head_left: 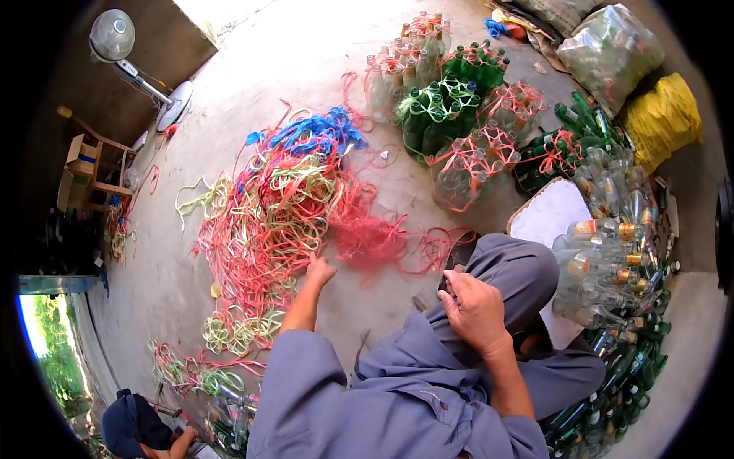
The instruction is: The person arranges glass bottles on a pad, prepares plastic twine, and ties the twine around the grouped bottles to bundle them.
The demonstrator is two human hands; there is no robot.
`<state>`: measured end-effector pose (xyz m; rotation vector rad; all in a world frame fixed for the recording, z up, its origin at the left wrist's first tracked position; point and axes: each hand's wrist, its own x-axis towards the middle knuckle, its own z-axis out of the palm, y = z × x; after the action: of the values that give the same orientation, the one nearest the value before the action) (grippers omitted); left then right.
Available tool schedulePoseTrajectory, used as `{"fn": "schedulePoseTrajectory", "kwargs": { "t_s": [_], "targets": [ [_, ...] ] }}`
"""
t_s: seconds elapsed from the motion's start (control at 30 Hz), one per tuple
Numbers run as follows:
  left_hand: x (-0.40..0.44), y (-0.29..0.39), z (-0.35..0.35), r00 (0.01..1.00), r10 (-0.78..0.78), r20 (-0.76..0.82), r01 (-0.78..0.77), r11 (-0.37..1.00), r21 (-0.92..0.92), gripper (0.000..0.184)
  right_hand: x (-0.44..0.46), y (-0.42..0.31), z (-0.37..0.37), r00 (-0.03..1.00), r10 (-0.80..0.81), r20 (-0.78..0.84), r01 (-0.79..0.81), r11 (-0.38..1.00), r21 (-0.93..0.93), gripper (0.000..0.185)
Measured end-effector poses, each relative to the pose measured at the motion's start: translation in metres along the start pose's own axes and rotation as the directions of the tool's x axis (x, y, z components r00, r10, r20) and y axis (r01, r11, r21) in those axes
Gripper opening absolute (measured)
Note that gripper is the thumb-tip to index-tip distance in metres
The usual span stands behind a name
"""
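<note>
A big tangled heap of pink, pale green and blue plastic twine point(287, 195) lies on the floor in front of me. My left hand point(321, 269) reaches to its right edge, fingers closed on pink twine; the fingertips are partly hidden. Just beyond that hand, a loose patch of pink strands point(367, 239) is blurred by motion. Beside my raised knee, my right hand point(475, 306) has its fingers curled together. A small dark shape shows at its fingertips, and I cannot make out what it is.
Tied bundles of clear bottles point(474, 164) and green bottles point(437, 115) stand ahead to the right. Loose bottles point(600, 256) are heaped by a white board point(550, 214). A yellow sack point(664, 122), a fan point(115, 38) and another person in a cap point(134, 424) are around.
</note>
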<state>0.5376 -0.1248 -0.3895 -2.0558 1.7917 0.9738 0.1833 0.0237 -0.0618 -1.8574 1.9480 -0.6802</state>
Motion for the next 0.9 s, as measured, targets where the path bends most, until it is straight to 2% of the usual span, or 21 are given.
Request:
{"fn": "schedulePoseTrajectory", "kwargs": {
  "t_s": [0.2,0.3,0.33,0.43,0.47,0.57,0.67,0.77,0.83,0.9],
  "targets": [
    [0.012,0.006,-0.004,0.988,-0.071,0.137,0.059,0.995,0.086,0.052,-0.006,0.001,0.003,0.999,-0.048,-0.001,0.048,0.996,-0.077,0.032],
    [0.044,-0.023,0.039,0.993,0.036,0.114,-0.055,0.985,0.166,0.053,-0.004,0.001,0.004,0.999,-0.051,0.005,0.052,0.993,-0.104,0.032],
    [0.044,-0.025,0.045,0.988,-0.015,0.155,-0.002,0.994,0.109,0.046,-0.005,0.0,0.005,0.999,-0.05,0.014,0.051,0.993,-0.109,0.032],
    [0.028,-0.023,0.053,0.979,0.075,0.187,-0.074,0.997,-0.015,0.036,-0.005,-0.003,0.005,0.998,-0.043,0.036,0.048,0.991,-0.125,0.032],
    [0.016,-0.014,0.054,0.954,0.033,0.298,0.025,0.982,-0.188,0.028,-0.005,-0.003,0.005,0.998,-0.053,0.034,0.057,0.99,-0.133,0.033],
    [-0.033,0.016,0.05,0.906,0.146,0.398,0.135,0.791,-0.596,0.023,-0.003,-0.004,0.008,0.997,-0.072,0.038,0.077,0.987,-0.141,0.034],
    [-0.067,0.036,0.062,0.933,0.299,0.198,-0.156,0.835,-0.527,0.017,-0.003,-0.005,0.008,0.997,-0.058,0.051,0.065,0.988,-0.143,0.033],
    [-0.085,0.052,0.086,0.952,0.302,0.052,-0.162,0.64,-0.751,0.014,-0.004,-0.003,0.009,0.997,-0.059,0.049,0.066,0.988,-0.142,0.035],
    [-0.115,0.089,0.062,0.952,0.305,-0.02,-0.19,0.543,-0.818,0.007,-0.004,-0.002,0.007,0.998,-0.054,0.041,0.059,0.989,-0.136,0.037],
    [-0.147,0.13,0.029,0.945,0.313,-0.096,-0.231,0.43,-0.873,0.009,-0.005,-0.003,0.006,0.999,-0.053,-0.009,0.051,0.993,-0.111,0.038]
  ]
}}
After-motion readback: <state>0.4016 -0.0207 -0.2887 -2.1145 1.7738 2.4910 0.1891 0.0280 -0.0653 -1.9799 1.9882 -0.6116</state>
